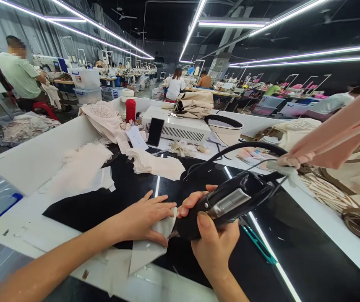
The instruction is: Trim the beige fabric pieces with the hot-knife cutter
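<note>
My left hand (150, 218) lies flat with its fingers spread, pressing down on pale fabric pieces (147, 254) near the table's front edge. In my right hand (214, 243) is a black corded hand-held power tool (220, 201) with a silver plate on its side. The tool's nose points left and meets the fabric's right edge beside my left thumb; the exact contact is hard to make out. Teal-handled thread snips (258, 243) lie just right of my right hand. A stack of cut pale fabric pieces (156, 163) rests farther back.
More pale fabric (79, 172) is spread at the left. A phone (155, 131) leans against a white box (173, 123), near a red bottle (130, 110). The tool's cable (246, 144) loops toward a hanging pink cloth (334, 130). Straps (327, 191) lie right. Co-workers sit beyond.
</note>
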`<control>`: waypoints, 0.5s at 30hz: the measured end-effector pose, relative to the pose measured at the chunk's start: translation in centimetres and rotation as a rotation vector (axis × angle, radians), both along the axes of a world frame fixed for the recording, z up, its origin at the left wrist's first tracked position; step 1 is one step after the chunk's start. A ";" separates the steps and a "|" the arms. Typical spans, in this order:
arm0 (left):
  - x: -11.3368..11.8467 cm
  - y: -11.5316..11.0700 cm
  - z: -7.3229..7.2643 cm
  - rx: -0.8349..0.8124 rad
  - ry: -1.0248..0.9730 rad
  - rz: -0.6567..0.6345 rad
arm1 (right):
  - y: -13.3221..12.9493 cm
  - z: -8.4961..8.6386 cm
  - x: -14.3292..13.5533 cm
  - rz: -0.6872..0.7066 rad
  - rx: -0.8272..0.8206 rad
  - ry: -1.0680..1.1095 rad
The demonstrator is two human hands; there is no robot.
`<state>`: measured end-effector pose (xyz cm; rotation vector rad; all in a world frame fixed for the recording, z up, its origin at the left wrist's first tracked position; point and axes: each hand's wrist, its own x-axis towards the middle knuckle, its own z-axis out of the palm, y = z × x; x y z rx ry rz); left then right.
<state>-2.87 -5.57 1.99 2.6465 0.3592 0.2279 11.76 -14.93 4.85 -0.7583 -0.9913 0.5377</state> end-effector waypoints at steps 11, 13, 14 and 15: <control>-3.2 -6.3 -2.7 0.467 -0.104 0.247 | -0.2 1.3 0.8 -0.001 -0.001 0.015; -3.8 -5.3 -2.5 0.401 -0.142 0.204 | -0.3 1.6 0.8 -0.006 0.001 0.024; -4.1 -4.6 -2.3 0.379 -0.167 0.168 | -0.3 1.7 0.9 -0.012 0.005 0.026; -4.4 -4.0 -2.1 0.365 -0.197 0.131 | -0.3 1.8 0.9 -0.016 0.006 0.026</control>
